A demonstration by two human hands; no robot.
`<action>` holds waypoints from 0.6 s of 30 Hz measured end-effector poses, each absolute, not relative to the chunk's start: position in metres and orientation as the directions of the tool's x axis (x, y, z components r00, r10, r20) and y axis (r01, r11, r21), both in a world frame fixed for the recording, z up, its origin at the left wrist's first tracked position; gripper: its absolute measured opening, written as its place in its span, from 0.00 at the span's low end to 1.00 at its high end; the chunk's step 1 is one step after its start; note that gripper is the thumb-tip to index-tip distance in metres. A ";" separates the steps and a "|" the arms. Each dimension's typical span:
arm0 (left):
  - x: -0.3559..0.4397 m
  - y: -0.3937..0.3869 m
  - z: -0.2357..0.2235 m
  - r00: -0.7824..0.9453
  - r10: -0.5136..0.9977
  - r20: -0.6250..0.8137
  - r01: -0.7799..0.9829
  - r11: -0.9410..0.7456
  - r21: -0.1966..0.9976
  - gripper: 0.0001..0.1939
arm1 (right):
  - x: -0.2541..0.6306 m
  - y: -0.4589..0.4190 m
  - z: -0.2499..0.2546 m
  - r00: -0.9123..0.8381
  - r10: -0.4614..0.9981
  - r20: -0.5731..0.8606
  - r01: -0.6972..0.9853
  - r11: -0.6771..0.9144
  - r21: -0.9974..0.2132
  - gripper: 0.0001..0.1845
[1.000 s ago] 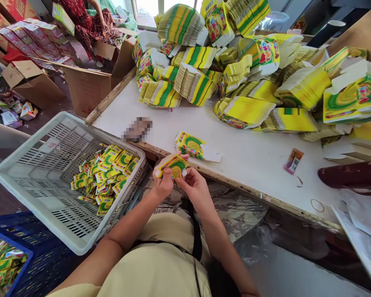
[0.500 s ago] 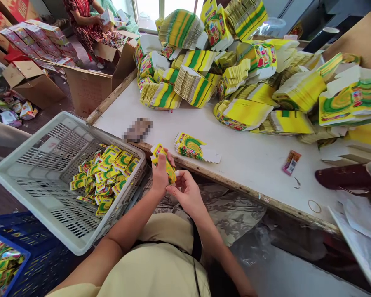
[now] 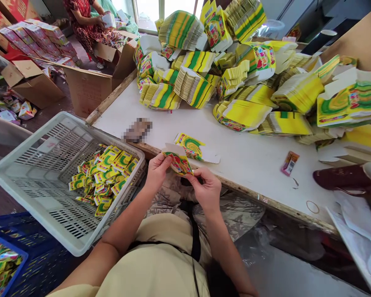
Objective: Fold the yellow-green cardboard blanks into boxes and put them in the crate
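Between my two hands, just off the table's front edge, is a small yellow and green carton (image 3: 179,163) with red pictures and a white flap standing up. My left hand (image 3: 157,170) pinches its left end between thumb and fingers. At the other end, my right hand (image 3: 206,186) grips the lower right corner. Behind the carton, a small stack of flat cartons (image 3: 193,147) lies on the white table (image 3: 235,165). To my left, a white plastic crate (image 3: 60,225) contains a heap of small yellow cartons (image 3: 106,175).
Bundles of flat yellow cartons (image 3: 194,84) are piled across the table's back. A maroon mug (image 3: 340,178) lies at the right, near a small wrapped packet (image 3: 289,163). A blue crate (image 3: 46,251) stands lower left. Beyond open cardboard boxes (image 3: 91,88), another person (image 3: 83,29) holds a box.
My hands have moved apart and turned the carton, so its red-pictured side and a raised white flap now show. My right hand has shifted right to the carton's other end.
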State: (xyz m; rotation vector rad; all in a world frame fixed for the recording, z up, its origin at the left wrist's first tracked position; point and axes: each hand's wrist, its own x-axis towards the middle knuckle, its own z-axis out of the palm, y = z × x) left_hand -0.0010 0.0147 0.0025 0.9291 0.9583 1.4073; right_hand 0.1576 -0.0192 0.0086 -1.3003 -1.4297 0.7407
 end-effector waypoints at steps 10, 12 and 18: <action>-0.032 0.005 0.059 0.431 0.899 0.075 0.430 -0.279 0.859 0.51 | 0.182 -0.024 0.022 -0.176 0.752 0.636 0.670 0.565 -0.482 0.11; -0.018 0.003 0.048 0.416 0.909 -0.013 0.555 -0.242 0.796 0.42 | 0.177 -0.026 0.019 -0.078 0.774 0.628 0.642 0.521 -0.562 0.10; 0.002 -0.003 0.026 0.506 0.860 0.060 0.534 -0.367 0.761 0.37 | 0.165 -0.021 0.001 0.029 0.998 0.049 -0.023 0.050 -0.998 0.32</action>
